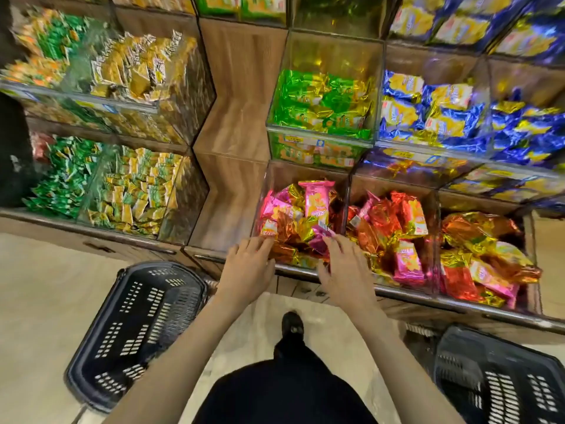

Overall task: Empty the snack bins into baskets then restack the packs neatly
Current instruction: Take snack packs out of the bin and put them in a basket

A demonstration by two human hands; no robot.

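Fingers (263, 243) on both hands are stretching out nearly straight, left hand (249, 266) and right hand (344, 272) touching the pink and orange snack packs (293, 215) piled in the clear bottom bin (290, 172), not gripping anything far as I can see. Black basket (137, 328) is sitting on the floor to the left, second basket (495, 377) to the right.

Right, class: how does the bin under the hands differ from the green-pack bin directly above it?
The lower bin holds pink, orange and gold packs; the upper bin holds green and gold packs. The left hand and right hand reach into the lower bin; neither touches the upper bin. Both are clear-walled.
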